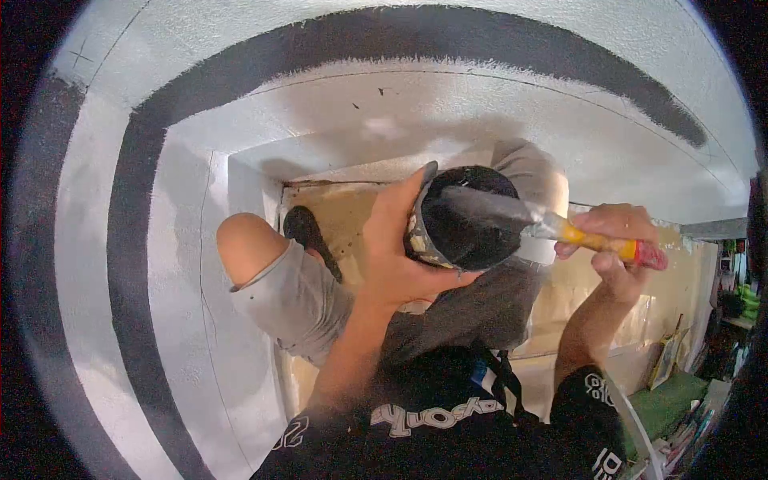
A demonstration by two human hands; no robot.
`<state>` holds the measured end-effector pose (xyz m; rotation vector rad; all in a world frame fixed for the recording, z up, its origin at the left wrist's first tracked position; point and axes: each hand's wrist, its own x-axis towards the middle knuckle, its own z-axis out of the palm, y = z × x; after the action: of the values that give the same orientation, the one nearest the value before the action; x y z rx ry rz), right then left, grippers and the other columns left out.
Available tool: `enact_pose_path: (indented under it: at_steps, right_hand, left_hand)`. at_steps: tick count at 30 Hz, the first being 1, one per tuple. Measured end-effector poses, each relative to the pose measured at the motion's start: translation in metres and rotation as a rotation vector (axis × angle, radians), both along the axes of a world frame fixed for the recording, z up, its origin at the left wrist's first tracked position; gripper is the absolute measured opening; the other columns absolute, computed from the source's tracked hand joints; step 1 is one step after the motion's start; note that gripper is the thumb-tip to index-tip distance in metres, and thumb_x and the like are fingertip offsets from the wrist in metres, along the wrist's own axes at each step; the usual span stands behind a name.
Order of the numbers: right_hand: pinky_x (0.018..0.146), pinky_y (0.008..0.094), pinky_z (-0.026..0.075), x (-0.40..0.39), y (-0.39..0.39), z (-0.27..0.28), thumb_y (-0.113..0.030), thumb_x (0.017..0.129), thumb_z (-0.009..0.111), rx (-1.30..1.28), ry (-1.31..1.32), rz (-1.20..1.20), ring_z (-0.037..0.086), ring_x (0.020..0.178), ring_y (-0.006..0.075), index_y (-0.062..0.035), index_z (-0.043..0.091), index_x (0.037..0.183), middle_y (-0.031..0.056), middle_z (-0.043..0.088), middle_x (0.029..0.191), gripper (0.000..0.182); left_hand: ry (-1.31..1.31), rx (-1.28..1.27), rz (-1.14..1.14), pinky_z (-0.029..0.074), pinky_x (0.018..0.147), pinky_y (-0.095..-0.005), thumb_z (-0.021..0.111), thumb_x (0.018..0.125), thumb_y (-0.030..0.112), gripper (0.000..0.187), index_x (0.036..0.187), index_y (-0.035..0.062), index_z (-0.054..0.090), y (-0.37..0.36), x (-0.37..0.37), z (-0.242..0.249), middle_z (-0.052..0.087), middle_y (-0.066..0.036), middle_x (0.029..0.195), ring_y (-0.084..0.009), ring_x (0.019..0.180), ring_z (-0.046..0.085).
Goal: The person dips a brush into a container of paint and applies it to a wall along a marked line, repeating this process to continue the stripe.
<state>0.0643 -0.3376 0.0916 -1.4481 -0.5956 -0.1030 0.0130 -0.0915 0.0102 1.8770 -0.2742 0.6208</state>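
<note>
My left hand [400, 248] is wrapped around a paint can [418, 236], its thumb and fingers gripping the can's side. Dark paint [468, 240] coats the inside. In my right hand [620, 236] is a paintbrush [588, 238] with a yellow handle that ends in red. The brush lies level across the can's mouth, its dark, paint-covered bristles over the opening. Behind the can stands the white wall [320, 136], with a broad black painted band [384, 36] curving along its top.
Another black stripe [132, 240] runs down the left wall beside thin pencil lines. My bent knee [248, 248] and dark shoe [304, 232] are at the left, over a tan floor covering [352, 204]. Assorted items [732, 296] crowd the far right, near a green surface [668, 404].
</note>
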Motion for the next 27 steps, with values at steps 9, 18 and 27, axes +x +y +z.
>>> enact_pose_path:
  at_steps: [9,18,27]
  right_hand:
    - [0.052,0.0299,0.048,0.01,0.026,0.049,-0.025,0.062,0.076,-0.626,-0.604,0.129,0.06,0.058,0.0242,-0.004,0.069,0.098,0.0123,0.064,0.074,0.043]
    - [0.052,0.0319,0.049,0.011,0.018,0.031,-0.015,0.069,0.075,-0.571,-0.54,0.148,0.062,0.058,0.0262,-0.0007,0.064,0.105,0.016,0.066,0.079,0.04]
    - [0.055,0.0349,0.057,-0.016,-0.003,-0.027,-0.008,0.09,0.056,0.457,0.392,0.034,0.066,0.064,0.0249,0.0051,0.059,0.103,0.0171,0.065,0.081,0.019]
  left_hand:
    - [-0.151,-0.059,0.116,0.046,0.087,-0.037,0.089,0.047,0.035,0.095,0.126,0.0005,0.051,-0.003,0.004,0.012,0.062,-0.015,0.112,-0.0295,0.1,0.06]
    - [-0.066,0.013,0.205,0.045,0.095,-0.0382,0.092,0.045,0.024,0.1,0.13,-0.0012,0.046,-0.01,0.0,0.027,0.058,-0.017,0.117,-0.0274,0.107,0.058]
    - [0.041,-0.125,0.045,0.043,0.098,-0.039,0.093,0.047,0.02,0.112,0.137,-0.0027,0.032,-0.031,0.004,0.022,0.049,-0.019,0.127,-0.0278,0.115,0.052]
